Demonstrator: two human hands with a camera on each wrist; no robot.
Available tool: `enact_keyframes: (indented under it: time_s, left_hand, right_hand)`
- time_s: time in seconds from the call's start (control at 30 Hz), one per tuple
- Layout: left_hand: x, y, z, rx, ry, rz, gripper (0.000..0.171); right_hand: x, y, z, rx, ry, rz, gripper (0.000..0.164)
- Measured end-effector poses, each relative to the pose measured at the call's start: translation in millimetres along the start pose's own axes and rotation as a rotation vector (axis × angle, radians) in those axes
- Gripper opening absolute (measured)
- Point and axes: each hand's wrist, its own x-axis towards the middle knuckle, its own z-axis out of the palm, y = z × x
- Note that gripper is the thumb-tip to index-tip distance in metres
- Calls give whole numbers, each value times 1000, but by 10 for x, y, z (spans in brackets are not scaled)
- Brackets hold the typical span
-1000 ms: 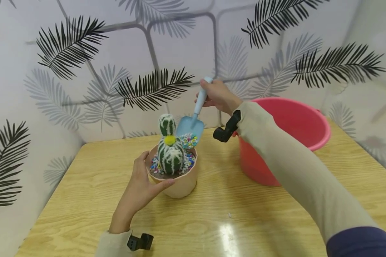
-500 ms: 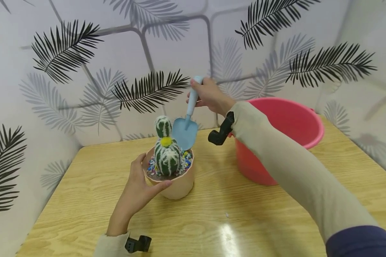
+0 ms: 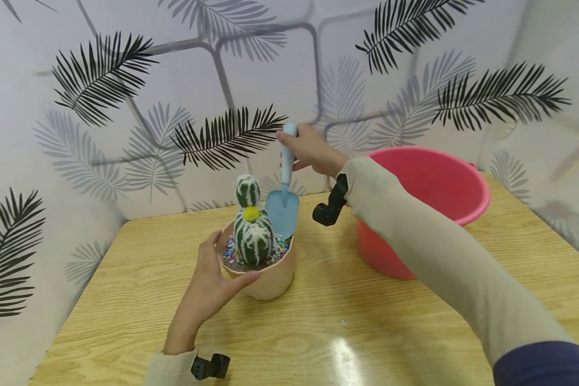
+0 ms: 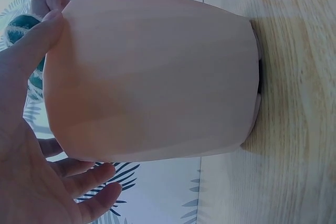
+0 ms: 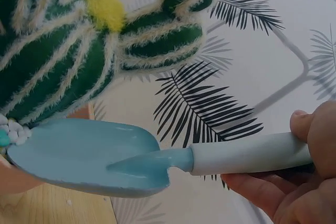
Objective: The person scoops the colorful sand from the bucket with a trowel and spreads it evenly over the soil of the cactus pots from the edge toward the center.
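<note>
A green cactus [image 3: 253, 236] with white fuzzy ribs and a yellow flower stands in a peach flowerpot [image 3: 275, 279]. Coloured pebbles [image 3: 231, 254] lie around its base over brown soil. My left hand [image 3: 212, 279] grips the pot's near left side, thumb along the rim; the left wrist view shows its fingers around the pot [image 4: 152, 77]. My right hand [image 3: 311, 150] holds a light blue trowel [image 3: 283, 209] by its handle, blade pointing down behind and right of the cactus. The blade tip is at the pebbles by the rim; in the right wrist view the blade [image 5: 89, 150] looks bare.
A red bucket [image 3: 386, 252] stands on the wooden table [image 3: 140, 300] to the right, partly behind my right forearm. A small pale pebble [image 3: 343, 323] lies on the table in front. Leaf-patterned wall covering [image 3: 270, 75] rises behind the table.
The trowel carried coloured pebbles a second ago; its blade then emptied into the pot. Now the trowel stands more upright, its tip lower at the pebbles. The left hand keeps its grip on the flowerpot.
</note>
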Motion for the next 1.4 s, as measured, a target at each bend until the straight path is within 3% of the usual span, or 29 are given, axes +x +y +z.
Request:
enact_keyframes:
  time_s: [0.3,0.6,0.87,1.4]
  left_hand:
    - [10,16,27,12,15,7,106]
    - [15,16,65,22,16,-3,106]
    - [14,-13,11,-39,-20,5,103]
    - [11,-16,-28,-56,-36,18,103]
  right_hand:
    - [-8,-23,-28,9,32,-49,33]
    - [-45,34,9,-181,24,-31,35]
    - [-29,-12,-84,-140,84,-8,32]
    - [-61,-143,-391,24,47,77,34]
